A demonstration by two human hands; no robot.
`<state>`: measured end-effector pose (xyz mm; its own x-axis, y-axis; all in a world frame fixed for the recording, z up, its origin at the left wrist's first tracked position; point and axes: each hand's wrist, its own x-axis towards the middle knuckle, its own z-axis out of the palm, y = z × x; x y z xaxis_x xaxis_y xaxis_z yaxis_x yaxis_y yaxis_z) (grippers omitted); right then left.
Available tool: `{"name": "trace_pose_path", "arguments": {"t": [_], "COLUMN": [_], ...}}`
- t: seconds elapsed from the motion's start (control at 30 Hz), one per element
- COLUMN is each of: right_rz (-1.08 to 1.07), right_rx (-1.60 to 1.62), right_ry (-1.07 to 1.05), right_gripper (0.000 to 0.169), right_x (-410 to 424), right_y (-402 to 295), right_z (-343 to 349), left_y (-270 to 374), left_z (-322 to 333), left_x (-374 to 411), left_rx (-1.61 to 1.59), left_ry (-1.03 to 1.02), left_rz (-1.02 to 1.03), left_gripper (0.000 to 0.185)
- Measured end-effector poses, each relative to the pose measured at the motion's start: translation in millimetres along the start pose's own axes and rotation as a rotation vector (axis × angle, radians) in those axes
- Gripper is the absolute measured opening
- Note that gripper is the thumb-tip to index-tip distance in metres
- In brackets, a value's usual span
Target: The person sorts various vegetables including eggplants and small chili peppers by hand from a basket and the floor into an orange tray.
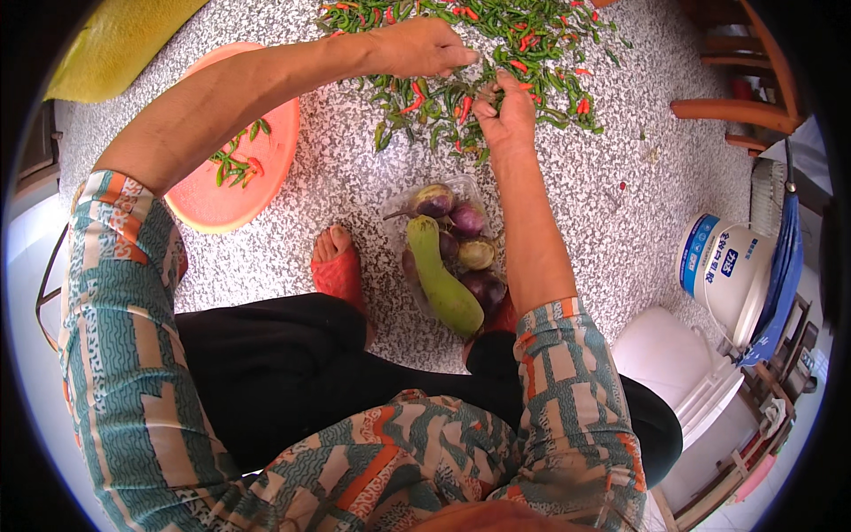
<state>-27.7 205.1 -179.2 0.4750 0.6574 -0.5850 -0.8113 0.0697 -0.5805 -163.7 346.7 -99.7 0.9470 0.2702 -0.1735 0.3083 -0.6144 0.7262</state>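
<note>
Green and red chili peppers [558, 83] lie spread over the speckled floor ahead of me. My left hand [425, 48] reaches across them from the left, thumb and fingers drawn together; whether something small is pinched there cannot be made out. Close by on the right, my right hand [510, 113] has its fingers curled around what looks like green chili peppers, partly hidden by the fingers. The two hands are a short way apart. An orange plastic basket [276, 193] with a few green and red chilies [239, 163] sits under my left forearm.
Between my feet, a clear plastic tray [469, 183] holds several purple eggplants [484, 289] and a long green gourd [442, 279]. White buckets [725, 266] stand at right, below a wooden chair [738, 110]. A yellow mat or cloth [123, 46] lies top left.
</note>
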Motion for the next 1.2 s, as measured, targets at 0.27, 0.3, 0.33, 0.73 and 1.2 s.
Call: {"name": "trace_pose_path", "arguments": {"t": [0.27, 0.3, 0.33, 0.73, 1.2], "right_rz": [-0.284, -0.294, -0.304, -0.309, 0.28], "right_rx": [-0.164, -0.2, -0.234, -0.328, -0.756], "right_ry": [-0.086, -0.062, -0.038, 0.058, -1.116], "right_gripper": [0.01, 0.01, 0.01, 0.008, 0.067], "right_x": [-21.8, -20.6, -20.8, -1.9, -129.9], "right_y": [18.4, 16.3, 14.4, -17.9, 97.1], "right_z": [34.1, 36.1, 37.3, 12.1, 209.7], "left_y": [13.5, 11.7, 12.5, 66.5, 25.9], "left_z": [10.3, 5.4, 11.8, 40.4, 191.1], "left_x": [-9.4, -3.5, -5.0, -48.4, -120.4], "left_rx": [-0.03, 0.007, -0.129, -0.378, -0.507], "left_ry": [-0.084, -0.236, -0.186, -0.38, -0.416], "left_rz": [0.168, 0.189, 0.158, -0.046, -0.077], "left_gripper": [0.046, 0.047, 0.044, 0.02, 0.039]}}
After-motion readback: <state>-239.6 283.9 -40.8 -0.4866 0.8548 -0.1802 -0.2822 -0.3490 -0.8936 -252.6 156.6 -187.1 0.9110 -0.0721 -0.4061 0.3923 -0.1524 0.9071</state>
